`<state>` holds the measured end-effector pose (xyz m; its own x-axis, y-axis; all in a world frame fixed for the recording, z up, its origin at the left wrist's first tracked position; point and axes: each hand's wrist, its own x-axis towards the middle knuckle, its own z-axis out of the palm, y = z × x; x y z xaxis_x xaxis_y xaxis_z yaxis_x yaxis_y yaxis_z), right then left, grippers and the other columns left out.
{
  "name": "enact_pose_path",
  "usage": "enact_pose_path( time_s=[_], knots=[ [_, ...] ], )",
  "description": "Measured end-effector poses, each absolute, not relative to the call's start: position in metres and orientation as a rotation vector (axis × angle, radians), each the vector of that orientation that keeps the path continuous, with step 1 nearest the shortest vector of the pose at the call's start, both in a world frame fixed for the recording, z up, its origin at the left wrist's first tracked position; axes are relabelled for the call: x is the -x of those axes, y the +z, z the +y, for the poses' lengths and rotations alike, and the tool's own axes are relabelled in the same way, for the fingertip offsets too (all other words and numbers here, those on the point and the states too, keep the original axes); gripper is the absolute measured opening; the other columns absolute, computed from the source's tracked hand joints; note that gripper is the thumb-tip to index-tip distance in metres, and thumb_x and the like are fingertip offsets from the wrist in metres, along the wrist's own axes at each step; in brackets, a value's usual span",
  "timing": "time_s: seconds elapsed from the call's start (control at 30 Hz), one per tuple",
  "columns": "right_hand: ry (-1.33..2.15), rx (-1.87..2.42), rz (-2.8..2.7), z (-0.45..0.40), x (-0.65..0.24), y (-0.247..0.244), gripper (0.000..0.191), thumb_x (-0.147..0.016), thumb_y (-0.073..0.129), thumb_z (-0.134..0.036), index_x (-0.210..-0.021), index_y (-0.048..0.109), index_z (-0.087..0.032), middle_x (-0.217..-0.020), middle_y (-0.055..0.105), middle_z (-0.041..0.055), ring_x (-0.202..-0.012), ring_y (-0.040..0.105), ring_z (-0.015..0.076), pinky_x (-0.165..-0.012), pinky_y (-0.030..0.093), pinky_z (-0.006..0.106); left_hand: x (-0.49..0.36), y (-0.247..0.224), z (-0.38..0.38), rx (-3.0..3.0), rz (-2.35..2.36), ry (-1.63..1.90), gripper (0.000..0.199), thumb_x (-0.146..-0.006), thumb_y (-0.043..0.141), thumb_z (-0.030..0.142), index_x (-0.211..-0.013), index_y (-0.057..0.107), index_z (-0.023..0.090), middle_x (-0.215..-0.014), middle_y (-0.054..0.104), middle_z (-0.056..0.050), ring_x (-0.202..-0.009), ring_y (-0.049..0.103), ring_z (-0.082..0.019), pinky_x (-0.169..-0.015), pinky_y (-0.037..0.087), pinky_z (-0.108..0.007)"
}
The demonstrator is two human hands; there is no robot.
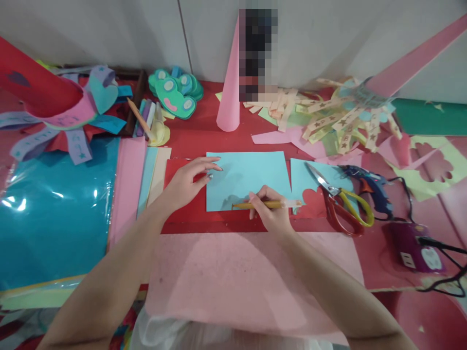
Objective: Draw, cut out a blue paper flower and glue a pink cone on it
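Fingers [257,202] of the right hand [273,216] are pinching a yellow pen [242,206], closed around its barrel, while its tip is pointing left near the bottom edge of a light-blue sheet [251,172]; whether the tip is touching the paper, one cannot tell. The left hand [184,187] is holding nothing, its fingers curving loosely apart and reaching over the sheet's left edge (their exact contact is hard to make out).

The sheet is lying over red paper [186,214] on a red surface [204,141], just beyond a pink mat [219,277]. To its right, scissors with red and yellow handles [343,199] are resting partly across a second blue sheet [299,172], with a blue glue gun [379,192] lying just beside them. Behind the work, a pink cone [229,104] is standing upright, and green frog cutouts [175,99] are sitting to its left. A clear-wrapped blue pack [58,209] is lying at far left.
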<state>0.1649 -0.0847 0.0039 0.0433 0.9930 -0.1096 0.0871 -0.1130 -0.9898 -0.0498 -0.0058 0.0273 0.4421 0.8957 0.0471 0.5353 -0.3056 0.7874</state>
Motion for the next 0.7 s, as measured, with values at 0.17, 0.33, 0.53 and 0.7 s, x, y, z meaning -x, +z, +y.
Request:
enact_pose_path(
  time_s=[0.17, 0.33, 0.53, 0.7],
  knots=[
    [1.201, 1.388, -1.131, -0.083, -0.165, 0.011, 0.035, -0.082, 0.061, -0.044, -0.06, 0.045, -0.022, -0.04, 0.053, -0.0059, -0.037, 0.05, 0.0099, -0.047, 0.044, 0.025, 0.048, 0.029, -0.007, -1.928, 1.26, 0.706, 0.018, -0.083, 0.056, 0.024, -0.098, 0.067, 0.024, -0.105, 0.068, -0.003, -0.097, 0.063, -0.017, -0.09, 0.05, -0.031],
    [0.951, 1.389, -1.088, -0.077, -0.179, 0.026, 0.031, -0.082, 0.061, -0.042, -0.06, 0.052, -0.021, -0.041, 0.053, -0.006, -0.037, 0.05, 0.0099, -0.048, 0.045, 0.025, 0.045, 0.032, -0.011, -1.914, 1.261, 0.636, 0.016, -0.083, 0.057, 0.028, -0.093, 0.069, 0.023, -0.101, 0.07, -0.003, -0.095, 0.063, -0.017, -0.086, 0.051, -0.029],
    [0.624, 1.318, -0.677, -0.053, -0.213, 0.032, 0.03, -0.079, 0.061, -0.039, -0.059, 0.047, -0.021, -0.045, 0.048, -0.0093, -0.035, 0.043, 0.0071, -0.056, 0.052, 0.029, 0.044, 0.031, -0.011, -1.809, 1.36, 0.668, 0.02, -0.086, 0.052, 0.029, -0.092, 0.07, 0.021, -0.079, 0.071, -0.001, -0.074, 0.066, -0.013, -0.074, 0.053, -0.025],
    [0.772, 1.302, -0.444, -0.043, -0.233, 0.024, 0.024, -0.075, 0.061, -0.034, -0.058, 0.049, -0.022, -0.044, 0.044, -0.0098, -0.036, 0.039, 0.0062, -0.053, 0.051, 0.025, 0.044, 0.031, -0.01, -1.849, 1.399, 0.686, 0.02, -0.087, 0.051, 0.029, -0.092, 0.069, 0.021, -0.079, 0.071, -0.001, -0.076, 0.065, -0.014, -0.076, 0.052, -0.026]
  ],
)
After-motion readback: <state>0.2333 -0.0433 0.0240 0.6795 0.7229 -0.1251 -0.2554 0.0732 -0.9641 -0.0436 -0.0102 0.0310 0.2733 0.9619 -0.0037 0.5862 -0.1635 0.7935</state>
